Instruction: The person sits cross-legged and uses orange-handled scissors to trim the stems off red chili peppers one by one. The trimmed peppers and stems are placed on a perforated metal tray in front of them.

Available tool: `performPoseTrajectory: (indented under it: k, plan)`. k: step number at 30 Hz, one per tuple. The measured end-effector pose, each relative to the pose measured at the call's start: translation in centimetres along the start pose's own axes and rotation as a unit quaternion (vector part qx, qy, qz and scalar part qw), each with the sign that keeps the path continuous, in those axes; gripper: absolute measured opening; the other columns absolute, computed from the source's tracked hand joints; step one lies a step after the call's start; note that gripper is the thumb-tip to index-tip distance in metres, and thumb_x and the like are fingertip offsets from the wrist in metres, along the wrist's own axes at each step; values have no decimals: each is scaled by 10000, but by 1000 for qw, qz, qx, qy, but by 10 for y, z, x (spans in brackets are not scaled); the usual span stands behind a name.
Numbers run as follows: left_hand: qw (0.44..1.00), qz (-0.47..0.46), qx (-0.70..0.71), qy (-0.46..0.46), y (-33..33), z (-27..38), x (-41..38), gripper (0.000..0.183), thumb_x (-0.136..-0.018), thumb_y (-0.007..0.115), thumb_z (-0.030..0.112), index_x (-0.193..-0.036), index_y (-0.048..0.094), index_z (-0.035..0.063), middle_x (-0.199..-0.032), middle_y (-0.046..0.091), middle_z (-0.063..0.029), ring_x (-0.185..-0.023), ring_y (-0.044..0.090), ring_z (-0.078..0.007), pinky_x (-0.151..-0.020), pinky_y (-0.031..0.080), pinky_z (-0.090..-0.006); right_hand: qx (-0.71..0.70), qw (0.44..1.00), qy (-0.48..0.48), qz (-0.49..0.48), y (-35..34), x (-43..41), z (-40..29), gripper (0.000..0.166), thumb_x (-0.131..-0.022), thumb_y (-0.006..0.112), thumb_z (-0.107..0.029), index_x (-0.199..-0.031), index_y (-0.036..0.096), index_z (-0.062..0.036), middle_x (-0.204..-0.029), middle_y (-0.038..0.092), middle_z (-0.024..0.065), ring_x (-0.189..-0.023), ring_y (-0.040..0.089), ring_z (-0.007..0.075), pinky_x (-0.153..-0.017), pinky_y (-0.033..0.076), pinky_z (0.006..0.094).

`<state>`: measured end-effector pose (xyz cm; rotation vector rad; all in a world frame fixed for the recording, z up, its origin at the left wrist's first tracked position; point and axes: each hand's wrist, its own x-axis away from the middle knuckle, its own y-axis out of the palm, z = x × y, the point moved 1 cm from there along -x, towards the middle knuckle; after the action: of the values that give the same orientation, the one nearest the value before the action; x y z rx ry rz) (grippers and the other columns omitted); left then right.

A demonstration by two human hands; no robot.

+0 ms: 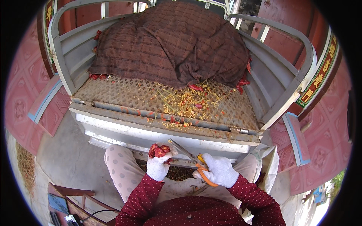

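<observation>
My left hand [159, 166], in a white knit glove, is closed around a bunch of dried red chili peppers [159, 151]. The ends turned up look cut across. In my right hand [222, 171], also gloved in white, is a pair of scissors [188, 154] with orange and yellow handles. Their blades point up and left towards the peppers, and the tips lie just right of the bunch without clearly touching it. Below my hands, between my knees, a container holds dark plant scraps [179, 173]; its shape is mostly hidden.
Before me stands a metal truck bed [121, 94] with its tailgate [158, 132] folded down. Yellow seeds [183, 103] and chili bits litter the floor. A brown cloth [172, 45] covers a heap with red chilies at its edges. A white sack [268, 163] is at right; a wooden chair [70, 190] holds a phone [58, 202].
</observation>
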<state>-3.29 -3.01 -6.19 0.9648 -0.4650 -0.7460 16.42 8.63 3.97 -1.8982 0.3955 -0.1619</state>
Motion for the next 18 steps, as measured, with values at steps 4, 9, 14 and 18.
performPoseTrajectory:
  k: [4, 9, 14, 18]
  plan:
    - [999, 13, 5, -29, -5, -5, 3, 398, -720, 710, -127, -1048, 578, 56, -985, 662, -95, -908, 664, -245, -792, 559, -371, 140, 990, 12, -19, -10, 5, -2, 508, -877, 616, -557, -979, 556, -63, -607, 618, 129, -557, 657, 340, -486, 495, 447]
    - [999, -41, -26, -12, 13, 5, 3, 354, -724, 689, -112, -1032, 584, 28, -974, 663, -135, -919, 665, -263, -817, 563, -391, 160, 985, 59, -39, -36, 27, 9, 454, -858, 639, -527, -913, 596, -79, -571, 602, 112, -531, 652, 316, -466, 488, 440]
    - [994, -76, -82, -9, 9, 2, 2, 364, -709, 692, -93, -1037, 571, 9, -979, 650, -154, -917, 652, -290, -833, 556, -400, 171, 984, 48, 14, -54, 31, 7, 421, -829, 690, -496, -909, 627, -88, -577, 597, 97, -507, 638, 282, -449, 477, 405]
    - [998, -13, -55, -7, -1, -4, 4, 358, -709, 777, -52, -1027, 625, 10, -1013, 696, -129, -924, 679, -243, -833, 552, -375, 196, 978, -31, 63, -56, 19, -5, 447, -811, 710, -517, -898, 622, -88, -634, 612, 81, -509, 627, 270, -439, 470, 392]
